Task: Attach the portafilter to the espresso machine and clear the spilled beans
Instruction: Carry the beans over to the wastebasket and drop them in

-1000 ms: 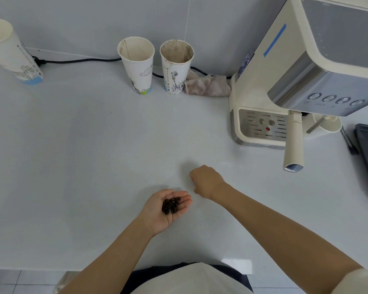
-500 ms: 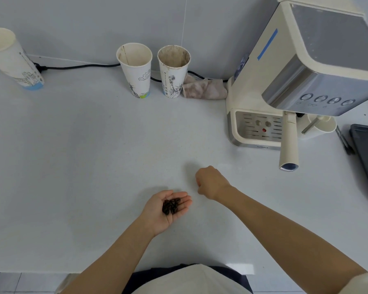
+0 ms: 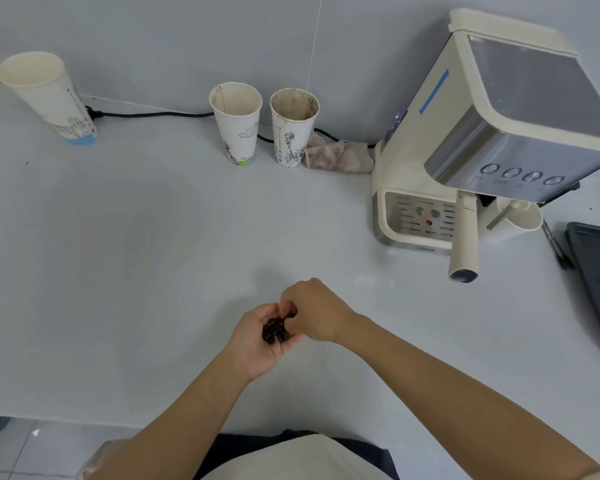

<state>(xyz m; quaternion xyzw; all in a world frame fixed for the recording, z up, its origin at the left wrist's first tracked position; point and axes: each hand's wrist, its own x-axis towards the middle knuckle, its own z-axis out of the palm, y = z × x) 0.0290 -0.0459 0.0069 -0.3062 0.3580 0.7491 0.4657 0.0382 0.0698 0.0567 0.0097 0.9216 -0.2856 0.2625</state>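
- Since half a second ago, I see the right hand (image 3: 314, 311) has crossed onto the left hand (image 3: 257, 341), fingertips pinched over the beans (image 3: 275, 332).
- Left palm is cupped upward, cradling a small heap of dark, glossy, oval beans above the smooth white counter (image 3: 136, 254).
- Right fingers hide part of the heap; I cannot tell whether they pinch a bean.
- Cream portafilter (image 3: 464, 237) handle projects from the espresso machine (image 3: 482, 133).
- Stained paper cups (image 3: 264, 126) stand behind, well apart.

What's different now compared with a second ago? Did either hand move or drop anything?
The right hand moved left from the white counter onto the cupped left hand, its fingertips now over the dark coffee beans there; whether it drops any is hidden. Left hand, beans, the three paper cups and the cream espresso machine with portafilter attached are unchanged.
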